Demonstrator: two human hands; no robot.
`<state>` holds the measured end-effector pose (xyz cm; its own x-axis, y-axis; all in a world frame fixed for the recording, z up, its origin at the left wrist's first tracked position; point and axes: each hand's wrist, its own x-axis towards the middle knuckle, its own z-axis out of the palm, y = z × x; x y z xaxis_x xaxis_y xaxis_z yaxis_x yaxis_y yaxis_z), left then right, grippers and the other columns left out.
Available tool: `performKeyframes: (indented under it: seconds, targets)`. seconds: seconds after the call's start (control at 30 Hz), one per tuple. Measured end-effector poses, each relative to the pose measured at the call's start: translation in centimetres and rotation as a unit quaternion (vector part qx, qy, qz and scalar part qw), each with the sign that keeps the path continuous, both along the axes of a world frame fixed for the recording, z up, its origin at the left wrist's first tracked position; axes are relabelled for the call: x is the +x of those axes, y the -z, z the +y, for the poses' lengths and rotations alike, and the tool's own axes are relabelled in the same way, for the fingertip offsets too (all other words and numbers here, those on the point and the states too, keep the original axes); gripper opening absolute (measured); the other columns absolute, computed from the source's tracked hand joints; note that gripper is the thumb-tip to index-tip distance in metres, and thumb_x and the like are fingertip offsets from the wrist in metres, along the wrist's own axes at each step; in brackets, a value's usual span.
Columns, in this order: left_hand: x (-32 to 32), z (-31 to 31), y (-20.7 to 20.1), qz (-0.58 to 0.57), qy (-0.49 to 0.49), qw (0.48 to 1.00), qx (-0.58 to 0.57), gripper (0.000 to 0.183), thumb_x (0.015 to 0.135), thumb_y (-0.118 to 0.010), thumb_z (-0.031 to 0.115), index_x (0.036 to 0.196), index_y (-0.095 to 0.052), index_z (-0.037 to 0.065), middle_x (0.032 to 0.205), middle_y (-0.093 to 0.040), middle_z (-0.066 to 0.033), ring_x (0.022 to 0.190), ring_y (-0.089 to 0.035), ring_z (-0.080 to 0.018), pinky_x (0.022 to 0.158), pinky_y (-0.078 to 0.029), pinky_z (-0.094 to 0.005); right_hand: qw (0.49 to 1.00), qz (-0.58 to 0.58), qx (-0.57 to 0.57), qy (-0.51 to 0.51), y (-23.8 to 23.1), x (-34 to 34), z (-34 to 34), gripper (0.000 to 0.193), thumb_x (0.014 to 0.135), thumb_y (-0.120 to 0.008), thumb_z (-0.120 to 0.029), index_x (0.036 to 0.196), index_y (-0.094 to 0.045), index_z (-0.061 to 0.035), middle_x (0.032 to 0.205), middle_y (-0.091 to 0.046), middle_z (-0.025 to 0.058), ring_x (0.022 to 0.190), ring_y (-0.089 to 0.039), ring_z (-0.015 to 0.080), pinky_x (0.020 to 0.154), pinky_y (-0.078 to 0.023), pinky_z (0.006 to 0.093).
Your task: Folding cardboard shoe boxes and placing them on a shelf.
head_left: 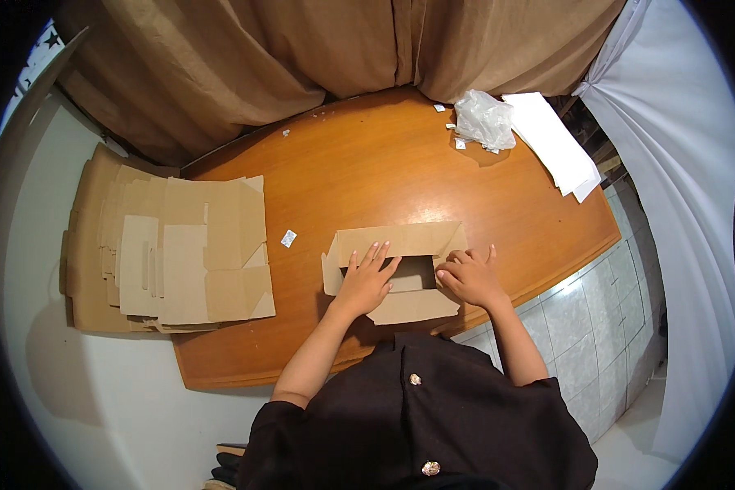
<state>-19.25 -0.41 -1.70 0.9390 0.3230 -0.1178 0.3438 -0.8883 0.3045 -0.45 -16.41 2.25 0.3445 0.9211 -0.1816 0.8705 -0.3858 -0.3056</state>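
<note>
Head view shows us an open cardboard box (400,238) on the near side of the table (343,180), with our two hands apart at its ends. Our left hand (365,279) lies with fingers spread over the box's left end and opening; our right hand (470,275) bends its fingers over the right end, though we cannot tell whether they pinch the card. We judge the box light and dry to the grip, stiff along its folds but easily creased at the flaps, so we would take hold of its two end walls. Its card is matt and plain brown, with a rectangular opening and slanted flap corners. At the table's left end lies a stack of flattened cardboard (184,245), layered and straight-creased; at its far right, a crumpled, filmy plastic bag (483,121) sits beside smooth white paper sheets (551,147); the tabletop itself is glossy.
</note>
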Motion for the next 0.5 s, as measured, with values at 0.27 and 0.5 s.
performKeyframes:
  seconds: [0.27,0.5]
  targets:
    - [-0.3,-0.2,0.2,-0.019,-0.01,1.0,0.008,0.05,0.088,-0.052,0.023,0.136,-0.038,0.019,0.148,-0.022,-0.0107,0.137,-0.02,-0.0269,0.107,-0.019,-0.0557,0.995,-0.074,0.066,0.009,2.3,-1.3,0.2,0.034,0.087,-0.05,-0.039,0.115,-0.059,-0.0216,0.106,-0.055,0.0056,0.11,-0.047,0.0254,0.101,-0.009,0.0666]
    - [-2.8,0.7,-6.7,-0.242,0.047,0.966,-0.083,0.04,0.086,-0.047,0.006,0.125,-0.049,0.01,0.13,-0.045,-0.0152,0.118,-0.045,-0.0293,0.096,-0.039,-0.0418,0.927,0.166,0.282,0.181,3.6,1.5,-1.2,0.026,0.086,-0.053,-0.025,0.108,-0.061,-0.0135,0.11,-0.057,0.0089,0.109,-0.049,0.0248,0.101,-0.02,0.0519]
